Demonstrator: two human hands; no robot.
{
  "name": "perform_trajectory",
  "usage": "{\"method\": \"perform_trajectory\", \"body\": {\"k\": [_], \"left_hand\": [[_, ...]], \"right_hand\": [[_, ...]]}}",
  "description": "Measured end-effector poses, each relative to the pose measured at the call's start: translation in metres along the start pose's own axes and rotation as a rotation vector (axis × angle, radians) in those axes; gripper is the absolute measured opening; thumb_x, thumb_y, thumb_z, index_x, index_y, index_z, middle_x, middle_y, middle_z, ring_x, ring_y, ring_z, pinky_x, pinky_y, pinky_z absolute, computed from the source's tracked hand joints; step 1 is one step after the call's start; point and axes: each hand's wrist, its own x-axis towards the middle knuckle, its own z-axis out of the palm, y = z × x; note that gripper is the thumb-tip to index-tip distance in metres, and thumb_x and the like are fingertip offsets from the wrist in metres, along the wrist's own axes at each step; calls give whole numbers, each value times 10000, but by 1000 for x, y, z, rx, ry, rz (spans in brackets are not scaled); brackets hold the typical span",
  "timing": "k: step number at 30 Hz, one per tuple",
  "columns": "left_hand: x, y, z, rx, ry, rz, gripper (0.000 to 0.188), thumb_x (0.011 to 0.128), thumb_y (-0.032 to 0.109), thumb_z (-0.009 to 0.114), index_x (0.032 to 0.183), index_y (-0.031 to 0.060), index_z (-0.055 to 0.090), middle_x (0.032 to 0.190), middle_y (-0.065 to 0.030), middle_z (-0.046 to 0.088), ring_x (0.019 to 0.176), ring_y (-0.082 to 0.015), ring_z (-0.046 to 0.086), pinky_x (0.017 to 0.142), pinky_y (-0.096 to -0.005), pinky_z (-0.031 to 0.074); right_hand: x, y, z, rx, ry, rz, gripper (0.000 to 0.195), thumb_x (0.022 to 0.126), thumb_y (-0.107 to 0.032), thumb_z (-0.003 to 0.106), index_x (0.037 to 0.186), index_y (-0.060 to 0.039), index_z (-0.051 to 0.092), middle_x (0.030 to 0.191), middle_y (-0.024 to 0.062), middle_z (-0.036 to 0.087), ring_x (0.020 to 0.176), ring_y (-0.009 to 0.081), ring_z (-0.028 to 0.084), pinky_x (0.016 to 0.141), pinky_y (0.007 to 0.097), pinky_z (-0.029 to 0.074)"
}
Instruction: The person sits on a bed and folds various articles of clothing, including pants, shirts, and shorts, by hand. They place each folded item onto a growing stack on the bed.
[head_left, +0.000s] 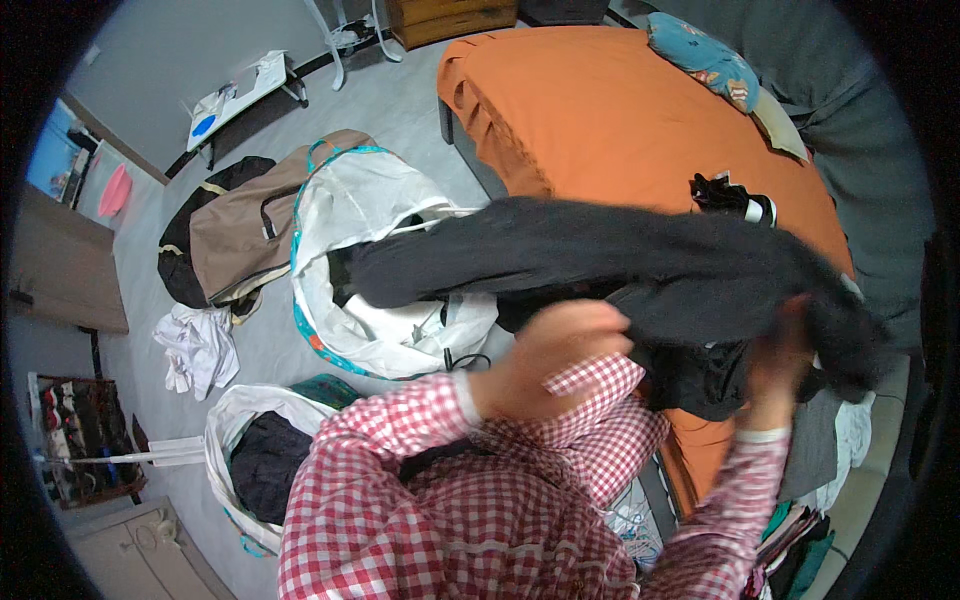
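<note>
A long dark grey garment, perhaps trousers, stretches in front of me from over the white hamper to the bed's right side. My right hand grips it near its right end, the fingers partly hidden by cloth and blurred. My left hand, also blurred, is just below the garment's lower edge, with thumb and fingers apart and no cloth visible between them. Under the garment, more black clothing rests at the bed's edge by my knee. The round white fabric hamper with a blue patterned rim lies beneath the garment's left end.
The bed has an orange sheet, with a black bundle and a blue pillow. A brown bag and white cloth lie on the floor. Another hamper holds dark clothes. Folded clothes are at lower right.
</note>
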Motion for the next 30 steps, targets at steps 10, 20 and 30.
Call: {"method": "perform_trajectory", "body": {"k": [10,20,30], "left_hand": [[-243,-220,-130,615,156,-1266,744,704,423,715,1229,-34,454,1219,-240,484,1161,-357,442,979,-400,353],[-282,-254,-159,675,-230,-1909,1311,503,517,824,1452,160,-6,1449,-182,241,1322,-329,269,1057,-488,261],[-326,-258,-167,411,144,-1740,717,573,335,754,1118,-91,562,1041,-202,626,960,-265,612,827,-336,478]], "right_hand": [[146,123,-98,-72,44,169,488,927,-267,495,1337,-24,388,1257,137,510,1113,252,513,935,345,407],[-62,89,143,484,-610,296,526,885,-285,582,1324,-36,431,1451,173,262,1356,297,216,1073,373,227],[-125,-4,88,476,-542,172,351,897,-147,544,1224,-22,527,1361,139,429,1264,275,396,1034,364,309]]}}
